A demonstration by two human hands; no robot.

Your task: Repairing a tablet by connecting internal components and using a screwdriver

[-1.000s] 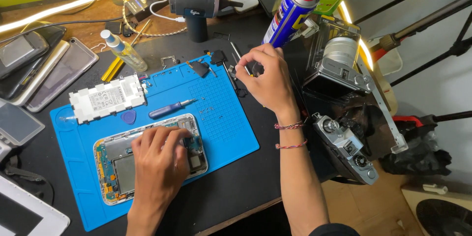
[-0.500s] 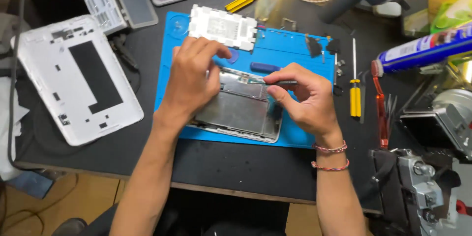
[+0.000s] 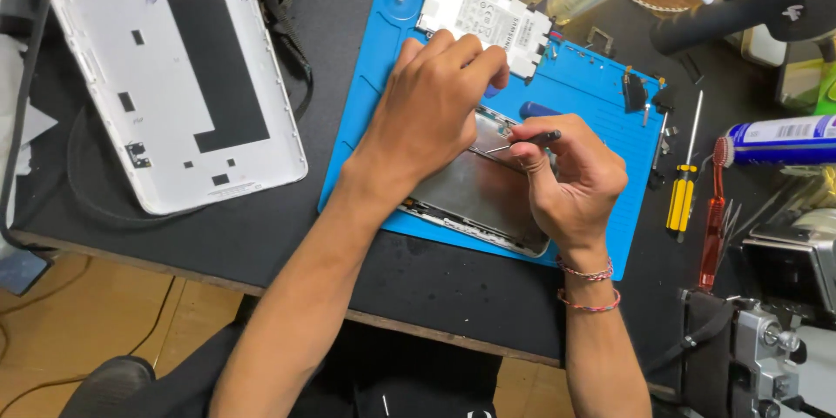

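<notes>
Now pinching a thin tool point(image 3: 522, 141) in right hand point(image 3: 570, 183); left hand point(image 3: 431, 109) pressing opened tablet point(image 3: 475, 196) flat on blue mat point(image 3: 592, 96).

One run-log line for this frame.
left hand: pressing on opened tablet | right hand: holds small screwdriver, tip on tablet | blue mat underneath | white back cover aside

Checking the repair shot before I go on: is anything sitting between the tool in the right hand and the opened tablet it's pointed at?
Nothing visible does. The right hand holds the small tool with its tip on the opened tablet, while the left hand rests alongside on the tablet's upper edge.
</notes>
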